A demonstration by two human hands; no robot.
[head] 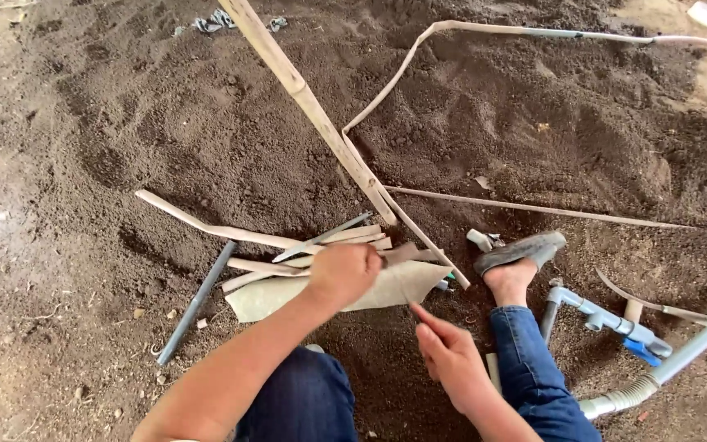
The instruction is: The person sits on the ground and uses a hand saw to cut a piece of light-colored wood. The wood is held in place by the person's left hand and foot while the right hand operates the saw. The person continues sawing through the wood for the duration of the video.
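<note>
From my feed I look straight down on dark loose soil (124, 123). Farthest left lies a grey rod (196, 301), flat on the dirt, its upper end near a scatter of pale split strips (263, 267). Next comes my left hand (344, 272), fingers curled shut around a short brownish strip piece (401, 253) that juts out to the right of the knuckles; the fist hovers over a pale flat sheet (394, 286) spread on the ground. A long bamboo pole (308, 102) slants down from the top edge and ends just above that fist. My right hand (450, 356) sits lower and to the right, loosely open, forefinger stretched out with its tip close to the lower edge of the sheet, holding nothing. Beyond it my foot in a grey sandal (521, 250) presses on the soil, and at the far right a grey pipe assembly with a blue valve (615, 323) rests beside a ribbed hose (623, 399).
</note>
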